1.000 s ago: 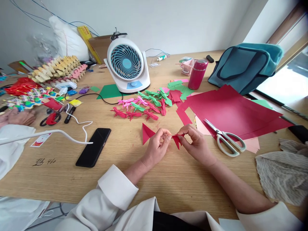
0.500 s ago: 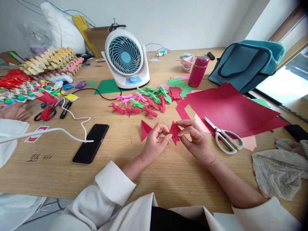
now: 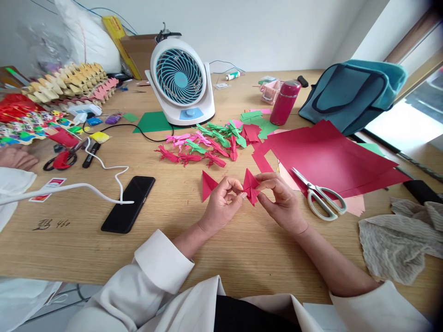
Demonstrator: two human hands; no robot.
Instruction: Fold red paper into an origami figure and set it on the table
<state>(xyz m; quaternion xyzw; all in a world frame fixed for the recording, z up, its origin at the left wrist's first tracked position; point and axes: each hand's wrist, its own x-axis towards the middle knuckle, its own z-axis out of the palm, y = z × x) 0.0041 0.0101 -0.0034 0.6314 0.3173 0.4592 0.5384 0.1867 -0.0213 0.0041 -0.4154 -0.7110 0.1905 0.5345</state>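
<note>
Between my two hands is a small piece of folded red paper (image 3: 250, 185), its pointed top rising above my fingers. My left hand (image 3: 224, 203) pinches its left edge between thumb and fingers. On the other side, my right hand (image 3: 281, 201) grips the right edge with thumb and fingertips. A folded red paper triangle (image 3: 208, 186) lies on the table just behind my left hand. Beyond the hands is a cluster of finished-looking folded paper figures in red, pink and green (image 3: 215, 161).
White-handled scissors (image 3: 321, 197) lie right of my right hand, beside large red paper sheets (image 3: 332, 159). A black phone (image 3: 128, 204) and white cable (image 3: 79, 186) are at left. A fan (image 3: 182, 83), a red bottle (image 3: 285, 102) and a teal bag (image 3: 346, 99) stand behind.
The folded red paper has opened out a little between my fingers, with its pointed flap now standing higher. My right index finger has curled down closer to it.
</note>
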